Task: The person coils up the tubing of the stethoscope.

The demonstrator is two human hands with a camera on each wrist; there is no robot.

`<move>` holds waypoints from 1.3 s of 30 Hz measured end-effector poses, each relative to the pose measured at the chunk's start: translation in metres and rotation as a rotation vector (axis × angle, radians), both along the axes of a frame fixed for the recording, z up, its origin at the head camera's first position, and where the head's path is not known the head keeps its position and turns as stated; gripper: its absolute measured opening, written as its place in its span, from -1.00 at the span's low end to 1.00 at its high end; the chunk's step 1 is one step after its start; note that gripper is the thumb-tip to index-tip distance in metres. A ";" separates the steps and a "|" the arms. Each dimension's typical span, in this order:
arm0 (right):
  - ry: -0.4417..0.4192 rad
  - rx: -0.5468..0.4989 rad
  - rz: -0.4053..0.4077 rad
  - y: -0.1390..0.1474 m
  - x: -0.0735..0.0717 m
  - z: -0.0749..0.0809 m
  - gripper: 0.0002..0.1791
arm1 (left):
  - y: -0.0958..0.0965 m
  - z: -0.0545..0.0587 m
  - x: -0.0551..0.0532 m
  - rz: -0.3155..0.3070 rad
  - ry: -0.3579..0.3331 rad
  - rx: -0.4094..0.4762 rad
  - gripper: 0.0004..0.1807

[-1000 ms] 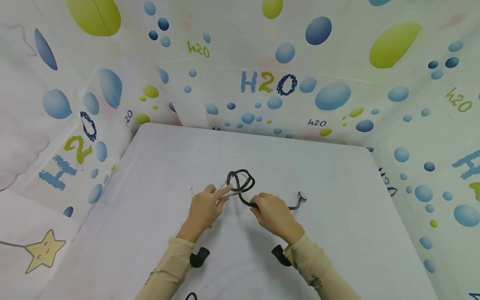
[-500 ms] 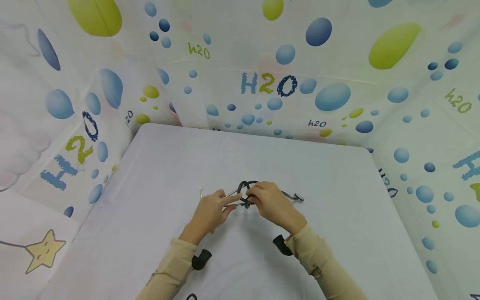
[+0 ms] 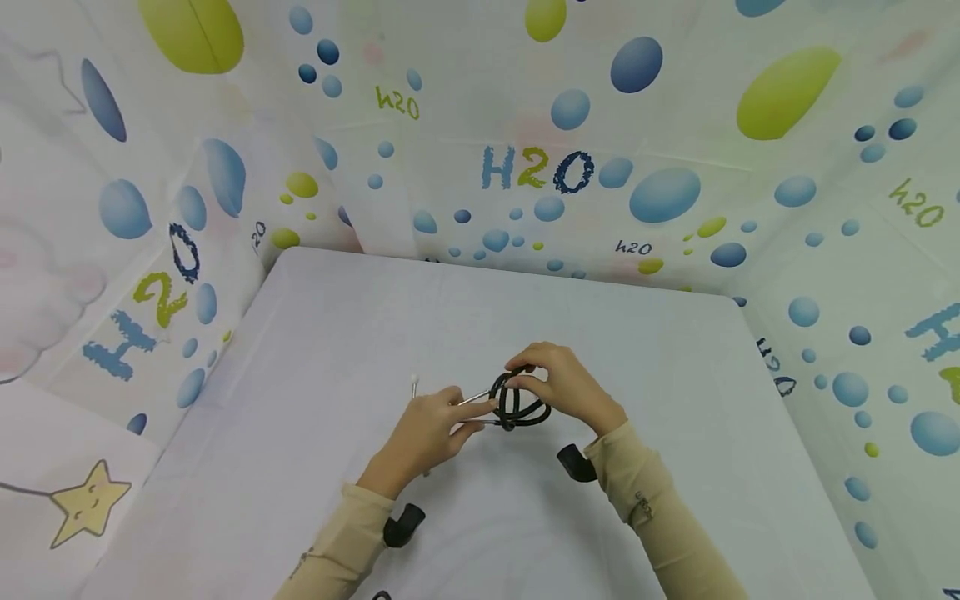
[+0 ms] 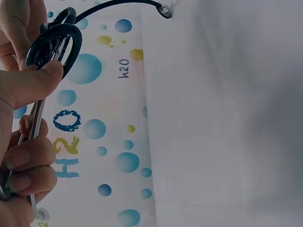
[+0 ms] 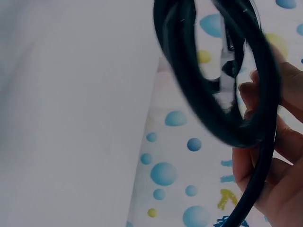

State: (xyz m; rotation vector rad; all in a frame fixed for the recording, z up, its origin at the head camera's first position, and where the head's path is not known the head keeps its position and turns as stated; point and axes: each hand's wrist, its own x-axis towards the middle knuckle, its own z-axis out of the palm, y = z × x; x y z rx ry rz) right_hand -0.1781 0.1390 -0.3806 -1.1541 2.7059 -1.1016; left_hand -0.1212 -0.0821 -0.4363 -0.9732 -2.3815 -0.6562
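Observation:
A stethoscope with black tubing point(image 5: 271, 85) is held up between both hands over the white table, its tubing wound into overlapping loops. My left hand point(image 3: 429, 427) grips the metal ear tubes point(image 4: 36, 116), thumb and fingers wrapped around them. A white eartip point(image 3: 414, 380) sticks out past that hand. On the other side, my right hand point(image 3: 567, 385) pinches the upper part of the coil with thumb and fingertips. The left wrist view shows the chestpiece point(image 4: 164, 11) at the end of a free length of tubing; in the head view the right hand hides it.
White cloth covers the table point(image 3: 360, 317). Behind and beside it hang curtains point(image 3: 450, 108) printed with drops and H2O lettering. Dark curved pieces point(image 3: 405, 525) sit at the wrists. Part of a dark loop point(image 3: 382, 595) shows at the bottom edge.
My right hand has moved from the tubing near the chestpiece up to the coil, then slightly right, winding tubing into tighter loops. Left hand and ear tubes have shifted slightly right.

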 end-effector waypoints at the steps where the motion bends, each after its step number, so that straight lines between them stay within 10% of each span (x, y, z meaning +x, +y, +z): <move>1: -0.015 -0.014 0.001 0.001 -0.001 -0.001 -0.79 | 0.000 0.000 0.000 -0.006 0.006 0.006 -0.63; 16: -0.373 -0.149 0.032 0.014 -0.012 -0.013 -0.81 | 0.001 -0.001 0.005 -0.078 0.053 0.060 -0.58; 32: -0.446 -0.212 -0.057 0.016 -0.013 -0.022 -0.88 | 0.004 0.000 0.008 -0.080 0.061 0.058 -0.57; 39: -0.608 -0.301 0.003 0.024 -0.019 -0.033 -0.80 | 0.007 0.001 0.009 -0.096 0.020 0.095 -0.57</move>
